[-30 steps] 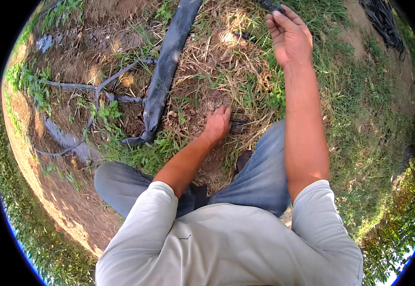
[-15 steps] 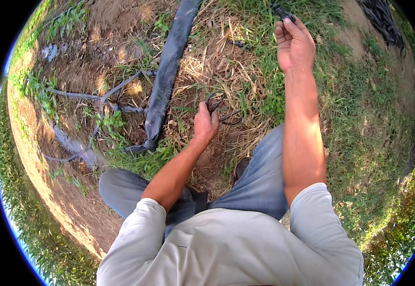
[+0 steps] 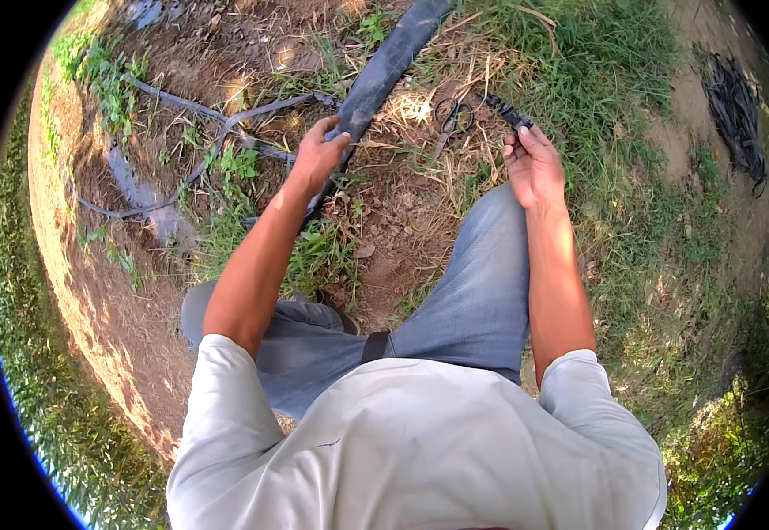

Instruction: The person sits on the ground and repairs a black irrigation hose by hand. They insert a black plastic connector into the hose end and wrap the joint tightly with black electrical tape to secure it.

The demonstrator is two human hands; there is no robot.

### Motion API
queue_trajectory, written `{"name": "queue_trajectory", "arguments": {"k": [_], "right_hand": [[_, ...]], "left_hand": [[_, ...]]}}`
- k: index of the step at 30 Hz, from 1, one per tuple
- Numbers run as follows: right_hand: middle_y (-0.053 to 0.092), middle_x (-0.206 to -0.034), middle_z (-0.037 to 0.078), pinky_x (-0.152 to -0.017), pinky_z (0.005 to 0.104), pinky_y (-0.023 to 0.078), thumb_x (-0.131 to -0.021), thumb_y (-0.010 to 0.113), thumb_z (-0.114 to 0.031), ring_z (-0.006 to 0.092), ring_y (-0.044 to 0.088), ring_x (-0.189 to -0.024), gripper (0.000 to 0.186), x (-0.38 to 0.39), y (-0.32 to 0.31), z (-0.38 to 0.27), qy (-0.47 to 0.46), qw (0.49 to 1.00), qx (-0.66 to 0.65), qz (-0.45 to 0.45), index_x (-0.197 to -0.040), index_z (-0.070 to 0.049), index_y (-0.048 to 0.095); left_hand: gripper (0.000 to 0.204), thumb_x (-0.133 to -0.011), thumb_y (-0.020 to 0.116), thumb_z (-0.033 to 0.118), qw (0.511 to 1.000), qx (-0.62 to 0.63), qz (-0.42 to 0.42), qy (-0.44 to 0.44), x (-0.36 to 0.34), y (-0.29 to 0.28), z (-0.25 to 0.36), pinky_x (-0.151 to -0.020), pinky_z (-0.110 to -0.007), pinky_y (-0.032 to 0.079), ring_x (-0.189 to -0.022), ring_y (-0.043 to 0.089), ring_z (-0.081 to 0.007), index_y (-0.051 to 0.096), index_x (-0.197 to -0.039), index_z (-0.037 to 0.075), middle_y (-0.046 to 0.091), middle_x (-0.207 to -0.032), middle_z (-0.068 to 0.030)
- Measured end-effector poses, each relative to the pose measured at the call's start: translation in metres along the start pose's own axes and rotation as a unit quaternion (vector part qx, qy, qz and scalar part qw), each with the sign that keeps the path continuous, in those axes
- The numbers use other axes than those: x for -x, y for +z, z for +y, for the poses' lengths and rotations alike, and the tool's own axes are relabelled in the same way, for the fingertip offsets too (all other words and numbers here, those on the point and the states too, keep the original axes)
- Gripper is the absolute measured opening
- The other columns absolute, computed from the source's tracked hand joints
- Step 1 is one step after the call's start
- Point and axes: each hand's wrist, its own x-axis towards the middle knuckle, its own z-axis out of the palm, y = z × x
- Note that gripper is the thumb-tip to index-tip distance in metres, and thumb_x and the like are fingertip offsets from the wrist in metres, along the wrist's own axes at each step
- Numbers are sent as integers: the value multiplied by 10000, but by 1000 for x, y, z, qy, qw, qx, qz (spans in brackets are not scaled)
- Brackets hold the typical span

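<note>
Head view: left hand [image 3: 316, 161], arm outstretched, touches flat black plastic hose [image 3: 392, 67], can't tell finger grip; right hand [image 3: 535, 170], fingers curled, pinches slim black plastic fitting [image 3: 510, 114].

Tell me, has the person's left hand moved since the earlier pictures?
Yes, leftward: judged against the thick dark hose, the left hand was apart from it, on its right side, and is now at the hose.

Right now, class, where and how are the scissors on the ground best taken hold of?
Take the scissors by their looped handles, probably reaching down from the far side: the loops lie away from the person, while the blades point back toward the person. The right hand, close by, holds a black fitting, so mind that.
</note>
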Motion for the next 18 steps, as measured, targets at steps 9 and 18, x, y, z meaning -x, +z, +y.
{"name": "queue_trajectory", "arguments": {"k": [9,18], "right_hand": [[687,-1110,43,-823,288,558,-910,709,51,126,650,-926,400,52,120,58,130,956,234,-120,-1300,-17,655],[683,-1033,4,-827,256,539,-908,692,60,81,642,-930,392,-29,176,34,159,878,356,-277,-1293,-8,662]], "left_hand": [[462,-1053,644,226,997,41,-34,64,79,-138,97,-1008,-335,503,-1125,648,-173,557,-1439,-14,684,-1262,-78],[370,-1022,690,125,981,138,-107,-87,68,-20,129,-919,-344,547,-1120,634,-141,576,-1338,-31,676,-1229,-109]]}}
